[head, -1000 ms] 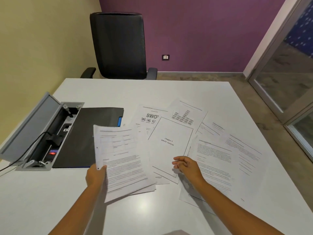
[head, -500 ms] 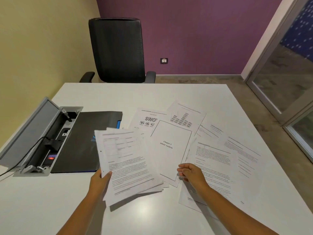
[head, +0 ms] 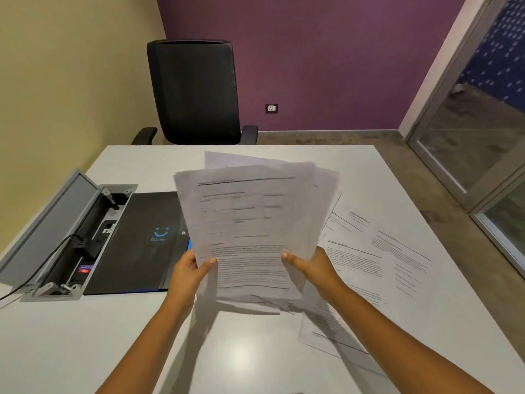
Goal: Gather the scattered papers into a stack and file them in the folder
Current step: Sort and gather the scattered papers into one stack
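head view: left hand [head: 189, 271] and right hand [head: 312, 265] gripping the side edges of a loose stack of papers [head: 250, 228], raised above the counter [head: 85, 345], sheets fanned unevenly. more papers [head: 377, 260] lying flat toward the counter's right edge. black folder [head: 142, 243] closed near the left edge, beside an open cable box [head: 71, 237].
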Demonstrator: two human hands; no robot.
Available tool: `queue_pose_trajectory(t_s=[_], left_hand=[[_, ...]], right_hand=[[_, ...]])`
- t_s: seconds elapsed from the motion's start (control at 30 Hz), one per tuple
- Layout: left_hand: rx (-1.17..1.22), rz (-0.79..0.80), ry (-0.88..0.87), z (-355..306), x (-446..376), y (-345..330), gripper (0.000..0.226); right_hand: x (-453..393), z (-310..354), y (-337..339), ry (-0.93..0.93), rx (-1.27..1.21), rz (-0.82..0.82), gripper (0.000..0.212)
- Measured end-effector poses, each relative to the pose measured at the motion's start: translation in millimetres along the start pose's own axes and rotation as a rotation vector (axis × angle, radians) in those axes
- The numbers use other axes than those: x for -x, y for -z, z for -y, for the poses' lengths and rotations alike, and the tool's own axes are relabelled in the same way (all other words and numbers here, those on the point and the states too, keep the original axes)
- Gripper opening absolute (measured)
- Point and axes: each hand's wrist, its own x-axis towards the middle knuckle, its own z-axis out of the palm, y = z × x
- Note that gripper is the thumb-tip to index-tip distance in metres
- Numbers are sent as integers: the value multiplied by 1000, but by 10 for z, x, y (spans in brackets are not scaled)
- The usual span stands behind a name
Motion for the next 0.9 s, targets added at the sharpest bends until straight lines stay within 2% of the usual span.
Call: queue_pose_trajectory(t_s=[0.1, 0.2, 0.33, 0.47, 0.57, 0.63, 0.73, 0.8, 0.9], left_hand=[[-18, 24, -43, -109, -2, -80, 29], [-13, 45, -66, -176, 7, -160, 30], [-30, 33, -33, -166, 4, -200, 45], [-107, 33, 34, 30, 32, -204, 40], [-203, 55, 101, 274, 115, -234, 37], [-269, 81, 144, 437, 168, -236, 40], [-293, 77, 152, 565, 219, -206, 41], [-290, 34, 136, 579, 213, -185, 35], [-293, -34, 145, 590, 160, -138, 25]], right_hand=[[-13, 65, 0, -1, 0, -59, 45], [17, 104, -29, 27, 4, -20, 28], [72, 83, -49, 18, -6, -9, 27], [123, -99, -22, -32, 15, -14, 24], [164, -346, -17, -124, 70, 0, 44], [197, -500, -19, -165, 140, 37, 49], [247, -585, -35, -146, 202, 72, 46], [247, -600, -22, -104, 209, 81, 43], [217, -565, 32, -118, 80, 122, 30]])
